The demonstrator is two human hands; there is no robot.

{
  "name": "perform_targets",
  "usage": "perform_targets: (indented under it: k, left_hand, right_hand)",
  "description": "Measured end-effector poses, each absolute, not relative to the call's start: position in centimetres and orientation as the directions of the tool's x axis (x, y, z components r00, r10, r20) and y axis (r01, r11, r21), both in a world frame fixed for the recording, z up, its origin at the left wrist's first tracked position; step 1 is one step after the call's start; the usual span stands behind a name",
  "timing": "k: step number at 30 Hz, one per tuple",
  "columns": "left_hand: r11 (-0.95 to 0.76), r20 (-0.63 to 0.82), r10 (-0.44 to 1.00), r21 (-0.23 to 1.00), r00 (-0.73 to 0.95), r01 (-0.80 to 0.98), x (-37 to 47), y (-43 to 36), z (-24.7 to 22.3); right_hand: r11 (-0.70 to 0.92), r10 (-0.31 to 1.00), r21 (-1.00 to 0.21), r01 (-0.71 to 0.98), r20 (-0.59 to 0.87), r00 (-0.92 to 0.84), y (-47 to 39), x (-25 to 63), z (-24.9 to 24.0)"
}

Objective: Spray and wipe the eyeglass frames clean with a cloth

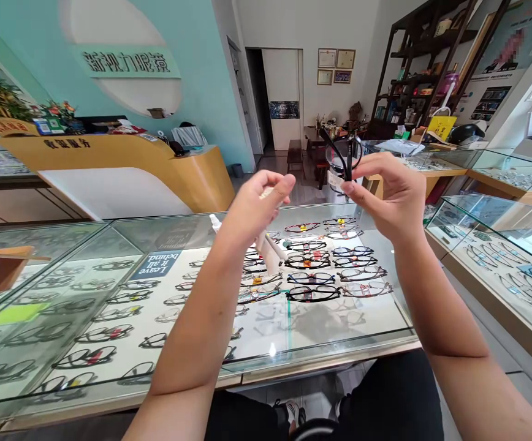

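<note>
Raised over the glass display case, my right hand [385, 193] pinches a pair of black-framed glasses [349, 153] between thumb and fingers, with a small white tag [334, 180] hanging at the frame. To its left, my left hand [263, 205] is closed with the fingers curled toward the thumb. A white cloth or tissue [269, 252] hangs below that hand, and a white piece sticks out on its other side. Rows of glasses [312, 294] lie beneath both hands, partly hidden by my left forearm.
The glass display case [339, 349] spans the front, holding a blue sign [157, 264]. Another glass case [500, 245] stands at the right. Behind at the left is a wooden counter [201, 174]; a bench [295, 153] and shelves [413, 67] are farther back.
</note>
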State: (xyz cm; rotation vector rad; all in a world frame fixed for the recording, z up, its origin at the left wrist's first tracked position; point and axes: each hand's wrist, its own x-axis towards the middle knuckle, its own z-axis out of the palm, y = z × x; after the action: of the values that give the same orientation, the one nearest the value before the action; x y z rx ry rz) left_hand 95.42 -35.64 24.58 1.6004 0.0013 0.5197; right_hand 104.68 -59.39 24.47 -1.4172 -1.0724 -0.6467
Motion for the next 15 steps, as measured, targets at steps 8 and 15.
perform_targets:
  k: [8,15]
  left_hand:
    - [-0.388,0.453,0.34,0.866,0.824,-0.315,93.1,-34.3,25.8]
    - [-0.402,0.444,0.334,0.865,0.831,-0.301,92.9,-35.1,26.1]
  right_hand:
    - [-0.156,0.522,-0.545,0.824,0.662,0.538,-62.5,112.4,16.0]
    - [-0.391,0.68,-0.543,0.743,0.374,0.631,-63.7,116.1,11.3]
